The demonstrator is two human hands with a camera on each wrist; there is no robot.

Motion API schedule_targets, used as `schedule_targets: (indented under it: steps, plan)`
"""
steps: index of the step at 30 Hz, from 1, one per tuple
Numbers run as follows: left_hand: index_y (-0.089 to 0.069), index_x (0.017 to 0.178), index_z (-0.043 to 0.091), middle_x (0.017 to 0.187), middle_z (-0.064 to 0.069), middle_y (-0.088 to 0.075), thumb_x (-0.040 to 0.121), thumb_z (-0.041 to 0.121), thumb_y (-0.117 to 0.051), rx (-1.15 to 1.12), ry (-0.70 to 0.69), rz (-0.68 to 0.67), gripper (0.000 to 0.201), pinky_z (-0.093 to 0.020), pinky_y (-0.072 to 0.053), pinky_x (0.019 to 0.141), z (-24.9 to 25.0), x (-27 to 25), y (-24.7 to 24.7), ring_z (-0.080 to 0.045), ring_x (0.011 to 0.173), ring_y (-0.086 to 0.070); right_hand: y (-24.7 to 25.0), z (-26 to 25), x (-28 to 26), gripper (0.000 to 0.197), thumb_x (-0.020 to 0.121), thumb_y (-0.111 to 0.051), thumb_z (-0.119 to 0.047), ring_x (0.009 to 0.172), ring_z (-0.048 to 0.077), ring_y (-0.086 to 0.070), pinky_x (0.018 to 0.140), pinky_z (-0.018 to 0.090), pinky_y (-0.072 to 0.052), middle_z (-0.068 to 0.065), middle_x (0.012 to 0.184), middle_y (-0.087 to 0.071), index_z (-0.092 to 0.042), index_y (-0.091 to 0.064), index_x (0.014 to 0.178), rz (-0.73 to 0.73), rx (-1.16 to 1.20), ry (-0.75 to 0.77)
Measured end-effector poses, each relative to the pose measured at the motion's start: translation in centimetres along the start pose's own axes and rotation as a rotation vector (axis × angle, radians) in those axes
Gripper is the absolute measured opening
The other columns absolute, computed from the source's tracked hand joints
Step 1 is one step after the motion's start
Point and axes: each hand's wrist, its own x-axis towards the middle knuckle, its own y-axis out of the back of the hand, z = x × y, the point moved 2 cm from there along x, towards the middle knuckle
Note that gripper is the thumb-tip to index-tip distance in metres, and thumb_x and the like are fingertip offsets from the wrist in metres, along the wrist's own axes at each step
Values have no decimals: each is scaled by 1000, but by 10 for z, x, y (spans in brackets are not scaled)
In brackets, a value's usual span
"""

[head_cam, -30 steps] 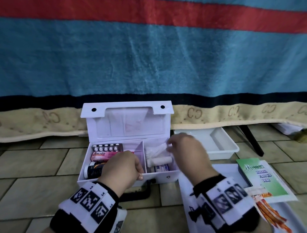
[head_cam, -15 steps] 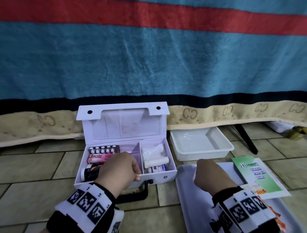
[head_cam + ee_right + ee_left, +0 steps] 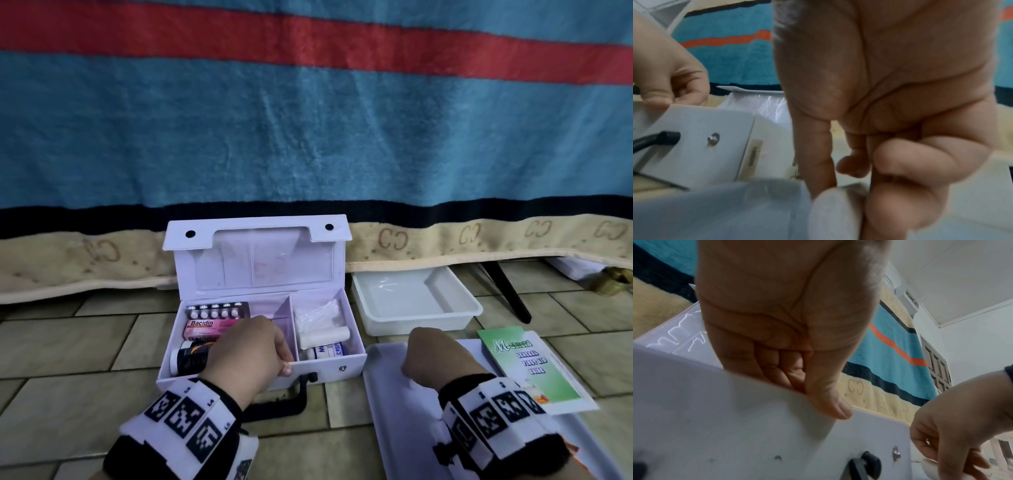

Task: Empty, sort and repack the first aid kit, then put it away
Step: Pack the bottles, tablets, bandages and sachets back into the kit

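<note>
The white first aid kit [image 3: 322, 366] stands open on the tiled floor. Its left compartment holds a blister pack [image 3: 215, 311], a pink Bacidin box [image 3: 205, 327] and a dark bottle [image 3: 190, 356]. The right one holds cotton swabs [image 3: 318, 317], a white bandage roll [image 3: 325, 334] and a crepe bandage [image 3: 325, 351]. My left hand [image 3: 253, 353] grips the kit's front wall [image 3: 735, 426], thumb outside. My right hand [image 3: 435, 356] is low over the flat white tray [image 3: 394, 411], pinching a small white item [image 3: 830, 214] whose kind is too blurred to tell.
A deep white tray [image 3: 421, 318] stands behind the flat one, beside the kit. A green booklet [image 3: 527, 366] lies at the flat tray's right side. The kit's black handle [image 3: 284, 404] points toward me. A striped blanket hangs behind, with a dark leg [image 3: 507, 294] at right.
My right hand left the kit's right compartment and came down to the right, over the flat tray. The left hand has stayed on the kit's front wall.
</note>
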Motion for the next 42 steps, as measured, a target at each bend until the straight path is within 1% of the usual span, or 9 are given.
schedule_targets:
  steps: [4, 7, 9, 12, 17, 21, 26, 36, 42]
  plan:
    - [-61, 54, 32, 59, 16, -62, 71, 22, -80, 3, -1, 2, 27, -21, -51, 76, 0, -1, 0, -4, 77, -64, 23, -6, -22, 13, 79, -59, -15, 71, 20, -56, 54, 24, -41, -2, 72, -53, -14, -46, 81, 61, 196, 116]
    - [-62, 53, 32, 59, 17, -62, 71, 22, -80, 15, 1, 9, 28, -23, -52, 78, 1, -2, 1, -5, 78, -64, 43, -30, -40, 18, 86, -58, -28, 67, 13, -53, 52, 21, -37, -4, 77, -61, -21, -45, 95, 226, 372, 382]
    - [-62, 52, 32, 59, 17, -62, 71, 22, -80, 24, -3, 10, 28, -22, -52, 76, 1, -2, 1, -5, 77, -64, 45, -49, -46, 16, 87, -57, -25, 74, 13, -54, 61, 24, -41, -6, 84, -62, -24, -46, 99, 236, 316, 562]
    - [-61, 52, 32, 58, 15, -63, 72, 21, -79, 16, -2, 26, 29, -20, -49, 72, 1, -1, 1, -2, 74, -61, 27, -68, -38, 20, 87, -57, -20, 92, 17, -59, 77, 31, -48, -2, 102, -63, -28, -54, 106, 220, 134, 652]
    - [-61, 51, 32, 59, 15, -63, 71, 22, -80, 15, 1, 40, 29, -22, -52, 76, -1, -1, -1, -4, 76, -62, -3, -79, -20, 31, 86, -51, -3, 98, 20, -58, 73, 26, -41, 0, 108, -60, -23, -57, 108, 240, 101, 680]
    - [-60, 50, 32, 55, 16, -59, 69, 21, -80, -3, -5, 53, 30, -23, -52, 76, -2, -1, -2, -2, 69, -58, -14, -83, -15, 29, 88, -51, -4, 95, 24, -60, 79, 30, -48, 2, 111, -50, -19, -62, 110, 264, 132, 667]
    - [-61, 51, 31, 56, 16, -60, 69, 20, -81, -3, -1, 57, 30, -24, -52, 78, -2, 0, -2, -1, 69, -58, -15, -88, -12, 23, 88, -56, -10, 103, 21, -55, 84, 27, -48, 2, 111, -55, -16, -71, 105, 321, 165, 677]
    - [-59, 51, 32, 55, 17, -57, 70, 21, -80, 34, -25, 77, 30, -23, -51, 79, 0, -4, 0, -4, 74, -60, -6, -97, -19, 33, 86, -50, -1, 116, 23, -51, 87, 31, -49, 5, 118, -56, -16, -66, 110, 230, 76, 549]
    - [-59, 52, 32, 58, 15, -58, 69, 22, -80, 40, -15, 79, 29, -23, -52, 79, 1, -5, 1, -6, 79, -63, -8, -101, -17, 25, 91, -52, -8, 115, 24, -53, 86, 31, -47, 6, 118, -57, -14, -66, 111, 215, 32, 504]
